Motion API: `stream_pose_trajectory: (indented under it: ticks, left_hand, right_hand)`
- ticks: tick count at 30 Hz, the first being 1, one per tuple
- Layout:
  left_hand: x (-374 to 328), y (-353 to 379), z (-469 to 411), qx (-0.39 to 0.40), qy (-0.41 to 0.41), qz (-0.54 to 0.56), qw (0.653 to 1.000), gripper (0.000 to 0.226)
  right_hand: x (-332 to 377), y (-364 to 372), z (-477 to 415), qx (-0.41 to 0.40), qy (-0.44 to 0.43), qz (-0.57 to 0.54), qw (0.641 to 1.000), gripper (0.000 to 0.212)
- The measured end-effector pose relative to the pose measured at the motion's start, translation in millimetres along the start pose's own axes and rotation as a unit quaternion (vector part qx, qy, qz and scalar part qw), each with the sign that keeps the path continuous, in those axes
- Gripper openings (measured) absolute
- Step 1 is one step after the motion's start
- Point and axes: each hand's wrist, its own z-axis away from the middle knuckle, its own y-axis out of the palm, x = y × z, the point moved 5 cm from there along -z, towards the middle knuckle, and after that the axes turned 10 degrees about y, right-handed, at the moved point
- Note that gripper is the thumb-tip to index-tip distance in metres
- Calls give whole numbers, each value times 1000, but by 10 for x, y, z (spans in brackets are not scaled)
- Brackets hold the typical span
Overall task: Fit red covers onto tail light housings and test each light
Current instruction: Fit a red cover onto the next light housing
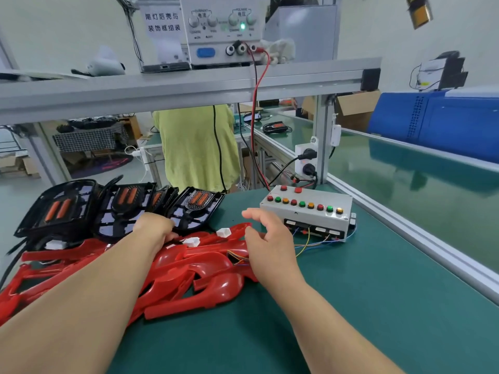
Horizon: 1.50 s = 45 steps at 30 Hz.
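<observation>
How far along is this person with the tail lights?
Barely started, it seems. Done: nothing that shows. The black housings stand bare and the red covers lie piled in front of them. In hand: the left hand reaches into the pile by a white connector, its grip hidden, and the right hand hovers open. Left: fitting every cover, then testing at the button box.

Left hand (154, 226) palm-down, right hand (271, 242) relaxed.
</observation>
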Motion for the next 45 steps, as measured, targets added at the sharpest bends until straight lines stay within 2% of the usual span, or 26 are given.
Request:
stream_pose_trajectory:
  ticks: [2, 6, 12, 19, 24, 27, 30, 33, 37, 39, 42, 45]
  left_hand:
    - [26, -16, -4, -37, -11, 5, 999, 31]
    - [-3, -14, 14, -84, 0, 53, 995, 33]
    - [-33, -102, -9, -123, 40, 124, 984, 21]
    - [-75, -190, 137, -37, 51, 192, 979, 23]
    - [-84, -171, 461, 20, 70, 245, 967, 22]
    - [-69, -147, 676, 40, 78, 276, 957, 22]
    - [-31, -127, 831, 42, 82, 286, 954, 16]
    - [10, -112, 915, 34, 96, 279, 955, 16]
    - [65, -131, 950, 9, 98, 272, 957, 13]
    - [83, -164, 953, -2, 99, 271, 957, 13]
    - [95, -202, 965, -9, 101, 277, 956, 14]
    - [99, -218, 984, -10, 103, 281, 954, 15]
  right_hand:
    - [-4, 12, 2, 1, 0, 0, 1000, 38]
    - [-32, 27, -13, 5, 0, 8, 1000, 35]
    - [-48, 24, -26, 9, -8, 11, 1000, 33]
    - [-110, 3, -78, 22, 42, -39, 998, 29]
    - [-146, 20, -119, 40, 86, -78, 992, 56]
    - [-197, 13, -139, 19, 90, 38, 995, 62]
    - [-260, 11, -140, 3, 84, 154, 985, 48]
    - [-296, 65, -115, 41, 93, 241, 965, 44]
    - [-243, 95, -98, 28, 52, 344, 937, 30]
    - [-203, 67, -103, 8, 32, 271, 962, 33]
    - [-166, 37, -119, 29, 45, 55, 997, 43]
    - [-122, 144, -70, 123, 67, -128, 982, 54]
